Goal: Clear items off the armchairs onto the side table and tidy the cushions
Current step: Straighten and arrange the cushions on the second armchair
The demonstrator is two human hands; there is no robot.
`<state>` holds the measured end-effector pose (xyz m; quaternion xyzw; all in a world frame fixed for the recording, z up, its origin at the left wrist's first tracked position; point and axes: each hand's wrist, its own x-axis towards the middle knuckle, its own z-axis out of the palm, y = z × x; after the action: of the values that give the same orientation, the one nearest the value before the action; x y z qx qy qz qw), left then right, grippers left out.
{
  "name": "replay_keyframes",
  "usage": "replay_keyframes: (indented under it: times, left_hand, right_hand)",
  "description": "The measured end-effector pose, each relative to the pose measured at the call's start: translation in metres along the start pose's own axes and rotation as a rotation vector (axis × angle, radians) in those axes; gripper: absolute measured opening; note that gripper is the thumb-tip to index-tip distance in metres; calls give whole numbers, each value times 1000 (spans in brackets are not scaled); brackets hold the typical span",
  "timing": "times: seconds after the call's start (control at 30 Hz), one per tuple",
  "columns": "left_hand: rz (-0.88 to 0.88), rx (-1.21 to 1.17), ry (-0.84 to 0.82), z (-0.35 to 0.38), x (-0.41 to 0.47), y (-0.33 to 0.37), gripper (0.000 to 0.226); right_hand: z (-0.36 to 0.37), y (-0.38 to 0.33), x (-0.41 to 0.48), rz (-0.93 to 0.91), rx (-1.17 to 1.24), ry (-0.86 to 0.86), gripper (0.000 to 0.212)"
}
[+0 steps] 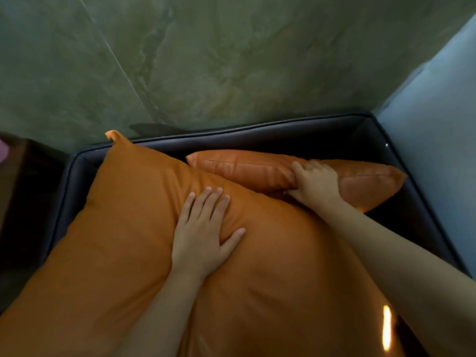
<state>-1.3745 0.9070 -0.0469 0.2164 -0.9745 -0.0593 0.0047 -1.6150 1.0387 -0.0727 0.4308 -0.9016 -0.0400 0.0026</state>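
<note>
A large orange cushion [123,248] fills most of the dark armchair [257,136], leaning from the seat up toward the backrest. My left hand [203,235] lies flat on its middle, fingers spread, pressing a dent into the fabric. Behind it, a smaller orange leather cushion [244,168] lies along the backrest. My right hand [315,182] is closed over the near edge of this smaller cushion, fingers over the top and thumb below.
A green marbled wall [206,60] rises right behind the armchair. A pale blue surface [432,124] borders the chair on the right. At the far left a dark brown piece of furniture [23,191] stands beside the armrest.
</note>
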Motion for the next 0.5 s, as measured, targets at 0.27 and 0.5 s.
replay_keyframes:
  times: [0.27, 0.5]
  left_hand:
    - [18, -12, 30, -5, -8, 3, 71]
    - [42, -47, 70, -10, -16, 2, 72]
  right_hand:
    - [-24, 7, -34, 66, -46, 65, 57]
    - [-65, 0, -42, 75, -86, 188, 51]
